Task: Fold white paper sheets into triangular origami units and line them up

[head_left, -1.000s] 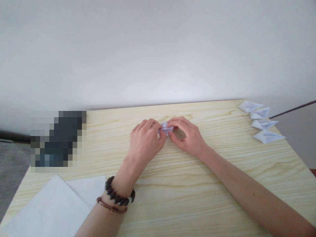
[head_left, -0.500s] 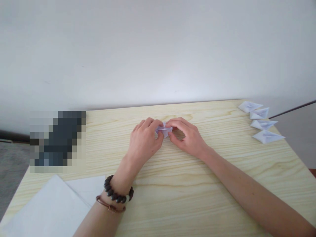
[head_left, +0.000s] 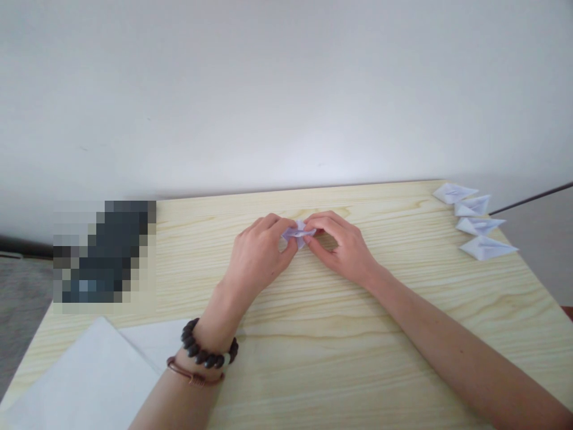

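Observation:
A small folded piece of white paper (head_left: 299,232) is pinched between both my hands over the middle of the pale wooden table (head_left: 340,334). My left hand (head_left: 259,255), with a dark bead bracelet on its wrist, grips the paper's left end with curled fingers. My right hand (head_left: 342,246) grips the right end between thumb and forefinger. Most of the paper is hidden by my fingers.
Several folded white paper pieces (head_left: 475,226) lie in a row by the table's far right edge. Flat white sheets (head_left: 102,376) sit at the near left corner. A blurred dark object (head_left: 105,254) is at the far left. A white wall stands behind the table.
My left arm has slid slightly left and toward me. Both hands keep their pinch on the paper, which has shifted a little between the fingers.

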A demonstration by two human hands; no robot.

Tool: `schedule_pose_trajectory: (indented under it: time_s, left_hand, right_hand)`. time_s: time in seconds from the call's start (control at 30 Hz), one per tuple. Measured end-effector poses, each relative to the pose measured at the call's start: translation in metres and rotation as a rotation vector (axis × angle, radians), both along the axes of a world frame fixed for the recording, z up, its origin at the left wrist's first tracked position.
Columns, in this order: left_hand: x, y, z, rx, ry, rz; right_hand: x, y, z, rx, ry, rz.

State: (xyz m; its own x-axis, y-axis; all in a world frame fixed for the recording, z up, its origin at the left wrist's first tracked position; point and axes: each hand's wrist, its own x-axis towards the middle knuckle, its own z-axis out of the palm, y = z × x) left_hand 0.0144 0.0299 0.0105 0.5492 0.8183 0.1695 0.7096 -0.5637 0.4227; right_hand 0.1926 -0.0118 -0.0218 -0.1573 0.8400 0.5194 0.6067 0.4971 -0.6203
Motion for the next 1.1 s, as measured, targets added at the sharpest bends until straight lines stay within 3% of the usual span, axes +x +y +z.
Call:
schedule_pose_trajectory:
  time_s: [0.2, 0.4, 0.87, 1.1]
  left_hand:
    - [0.001, -0.002, -0.005, 0.104, 0.037, -0.001]
    - [0.005, -0.004, -0.007, 0.129, 0.077, 0.023]
    - [0.005, -0.002, -0.016, 0.075, -0.023, 0.037]
    - [0.003, -0.001, -0.016, 0.043, -0.068, -0.019]
  right_hand:
    - [-0.001, 0.0, 0.001, 0.002, -0.018, 0.035]
    - [-0.001, 0.002, 0.002, 0.034, -0.117, -0.052]
    - [-0.002, 0.001, 0.002, -0.06, -0.014, -0.042]
    - [-0.002, 0.0, 0.001, -0.071, -0.013, -0.053]
